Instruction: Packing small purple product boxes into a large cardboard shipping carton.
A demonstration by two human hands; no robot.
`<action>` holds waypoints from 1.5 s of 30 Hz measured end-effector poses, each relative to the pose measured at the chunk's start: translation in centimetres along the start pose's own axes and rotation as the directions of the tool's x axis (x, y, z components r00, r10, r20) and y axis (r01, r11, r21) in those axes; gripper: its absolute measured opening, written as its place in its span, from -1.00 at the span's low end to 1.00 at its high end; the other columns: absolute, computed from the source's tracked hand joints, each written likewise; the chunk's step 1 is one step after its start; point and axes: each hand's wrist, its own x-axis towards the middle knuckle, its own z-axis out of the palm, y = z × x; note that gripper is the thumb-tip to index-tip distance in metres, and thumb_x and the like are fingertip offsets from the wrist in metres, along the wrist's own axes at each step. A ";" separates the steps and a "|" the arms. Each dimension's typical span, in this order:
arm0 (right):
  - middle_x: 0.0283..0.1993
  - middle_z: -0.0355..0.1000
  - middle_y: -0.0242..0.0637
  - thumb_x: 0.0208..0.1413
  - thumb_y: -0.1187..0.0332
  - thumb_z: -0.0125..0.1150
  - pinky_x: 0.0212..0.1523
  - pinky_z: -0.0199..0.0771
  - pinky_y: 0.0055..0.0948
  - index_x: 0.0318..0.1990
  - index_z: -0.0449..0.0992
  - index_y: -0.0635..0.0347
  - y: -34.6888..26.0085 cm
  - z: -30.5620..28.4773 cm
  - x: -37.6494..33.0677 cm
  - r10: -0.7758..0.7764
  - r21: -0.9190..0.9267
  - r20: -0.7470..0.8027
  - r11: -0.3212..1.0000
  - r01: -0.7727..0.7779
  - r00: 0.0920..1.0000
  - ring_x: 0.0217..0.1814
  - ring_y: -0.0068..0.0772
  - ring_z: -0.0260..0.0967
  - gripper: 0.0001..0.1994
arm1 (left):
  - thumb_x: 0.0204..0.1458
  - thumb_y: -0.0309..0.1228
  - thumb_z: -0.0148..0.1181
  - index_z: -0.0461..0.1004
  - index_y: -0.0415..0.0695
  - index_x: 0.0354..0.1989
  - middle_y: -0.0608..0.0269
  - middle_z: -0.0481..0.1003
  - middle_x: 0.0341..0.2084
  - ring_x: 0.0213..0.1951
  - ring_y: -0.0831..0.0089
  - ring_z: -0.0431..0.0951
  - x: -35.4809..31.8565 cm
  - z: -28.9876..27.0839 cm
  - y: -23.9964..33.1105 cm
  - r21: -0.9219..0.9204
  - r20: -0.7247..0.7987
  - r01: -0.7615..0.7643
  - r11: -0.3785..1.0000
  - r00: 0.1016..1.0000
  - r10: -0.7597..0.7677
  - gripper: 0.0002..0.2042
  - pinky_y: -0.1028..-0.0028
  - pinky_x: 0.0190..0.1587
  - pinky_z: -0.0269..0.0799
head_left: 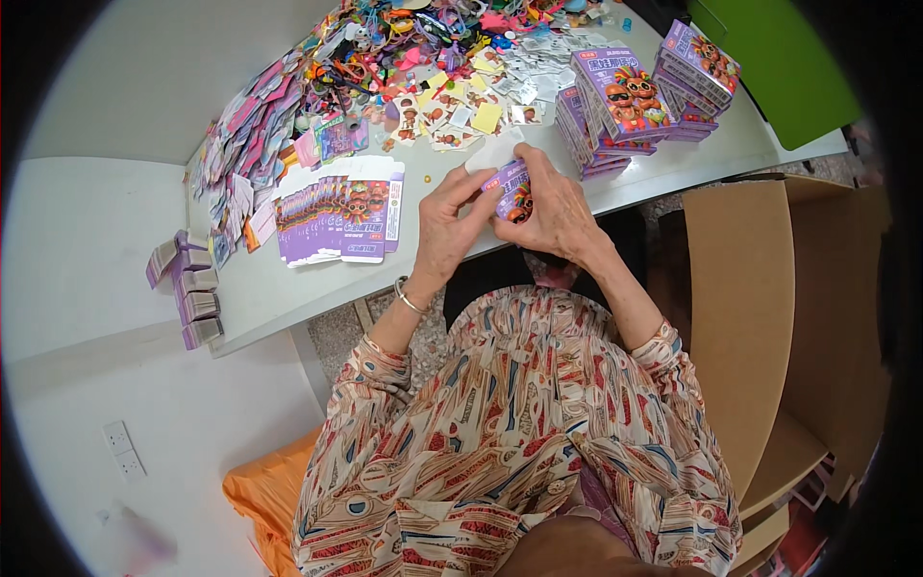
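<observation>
Near the table's front edge I hold a small purple carton (515, 185) printed with cartoon figures. Its white flap stands up at the far end. My left hand (450, 219) is closed at the carton's left side, thumb and fingers against it. My right hand (556, 204) is wrapped round the right side and partly covers the printed face. To the left lies a fanned row of flat purple cartons (363, 210) with white flaps. Stacked purple boxes (625, 96) stand at the right. What is inside the held carton is hidden.
Colourful trinkets (404, 48) cover the back of the white table (385, 279). Nearer lie picture cards (452, 117), silver packets (553, 67) and heaped pink-purple packets (255, 125). Purple bundles (197, 288) sit at the left edge. A large cardboard box (740, 298) stands right; an orange bag (277, 490) lies lower left.
</observation>
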 end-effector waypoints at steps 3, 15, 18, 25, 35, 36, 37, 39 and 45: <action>-0.22 0.41 0.13 -0.29 0.19 0.36 -0.23 0.46 -0.12 0.18 0.09 0.31 -0.1 -0.1 0.0 0.044 0.075 -0.012 0.996 -0.043 0.999 -0.24 0.16 0.45 -0.16 | 0.01 -0.56 0.24 0.51 -0.29 -0.08 0.17 0.52 -0.17 -0.20 0.52 0.51 -0.4 0.6 1.3 0.154 -0.055 -0.106 0.982 0.992 0.115 -0.74 0.55 -0.17 0.43; -0.21 0.41 0.12 -0.30 0.16 0.36 -0.24 0.46 -0.16 0.21 0.03 0.40 0.2 0.3 -1.0 -0.058 -0.004 -0.012 0.998 0.058 0.998 -0.25 0.08 0.45 -0.09 | 0.08 -0.47 0.20 0.50 -0.27 -0.12 0.24 0.57 -0.33 -0.29 0.63 0.50 1.3 -0.8 0.8 -0.238 0.147 0.250 0.939 0.964 -0.219 -0.78 0.56 -0.23 0.43; -0.16 0.41 0.15 -0.31 0.17 0.36 -0.24 0.47 -0.17 0.22 0.03 0.41 0.1 -0.1 -1.1 -0.010 -0.018 0.054 1.000 0.011 0.999 -0.23 0.08 0.45 -0.08 | 0.12 -0.46 0.16 0.51 -0.30 -0.11 0.27 0.58 -0.33 -0.29 0.61 0.52 1.3 -0.6 1.1 -0.089 0.181 0.184 0.979 0.970 -0.166 -0.79 0.57 -0.26 0.44; -0.17 0.36 0.14 -0.30 0.19 0.34 -0.29 0.49 -0.12 0.17 0.04 0.46 -0.1 -0.1 -1.4 -0.062 -0.022 0.032 0.998 0.063 0.998 -0.21 0.12 0.45 -0.13 | 0.13 -0.49 0.14 0.53 -0.26 -0.08 0.18 0.59 -0.47 -0.43 0.61 0.53 0.3 0.5 1.1 0.409 0.071 -0.169 0.897 0.986 0.153 -0.79 0.56 -0.38 0.43; -0.15 0.33 0.14 -0.27 0.20 0.34 -0.28 0.47 -0.08 0.18 0.02 0.45 0.2 0.6 -1.8 -0.073 -0.001 0.049 0.997 0.073 0.996 -0.18 0.17 0.43 -0.13 | 0.07 -0.60 0.05 0.46 -0.28 -0.02 -0.09 0.57 -0.37 -0.41 0.10 0.59 -0.2 -0.2 2.7 0.513 0.209 -0.202 0.834 0.972 0.107 -0.72 0.33 -0.37 0.44; -0.15 0.33 0.14 -0.27 0.20 0.34 -0.28 0.47 -0.08 0.18 0.02 0.45 0.1 0.6 -1.7 -0.074 0.001 0.051 0.997 0.074 0.996 -0.18 0.17 0.43 -0.13 | 0.04 -0.60 0.04 0.40 -0.32 -0.02 -0.08 0.53 -0.34 -0.37 0.06 0.56 -0.4 -0.1 2.7 0.526 0.238 -0.301 0.796 0.950 0.203 -0.71 0.27 -0.36 0.45; -0.15 0.33 0.13 -0.27 0.19 0.34 -0.29 0.47 -0.08 0.18 0.02 0.45 0.0 0.6 -1.6 -0.081 -0.006 0.030 0.997 0.081 0.996 -0.20 0.17 0.42 -0.13 | 0.01 -0.60 0.02 0.34 -0.35 -0.02 -0.08 0.49 -0.31 -0.32 0.03 0.53 -0.5 0.0 2.6 0.533 0.269 -0.397 0.747 0.917 0.295 -0.69 0.20 -0.35 0.46; -0.15 0.32 0.13 -0.26 0.19 0.34 -0.30 0.47 -0.07 0.18 0.02 0.44 -0.1 0.7 -1.6 -0.089 -0.011 0.013 0.996 0.089 0.996 -0.21 0.17 0.42 -0.13 | 0.02 -0.60 0.02 0.33 -0.37 -0.02 -0.11 0.48 -0.26 -0.29 0.02 0.53 -1.2 0.4 2.9 0.566 0.250 -0.378 0.733 0.926 0.284 -0.68 0.20 -0.33 0.47; -0.14 0.32 0.09 -0.24 0.19 0.34 -0.34 0.46 -0.08 0.18 0.04 0.42 0.0 1.0 -1.6 -0.069 0.035 0.036 0.997 0.068 0.997 -0.24 0.16 0.42 -0.15 | 0.01 -0.63 0.04 0.35 -0.33 0.01 -0.12 0.49 -0.19 -0.21 -0.02 0.54 -1.5 0.3 2.7 0.532 0.150 -0.212 0.820 0.976 0.155 -0.66 0.21 -0.23 0.49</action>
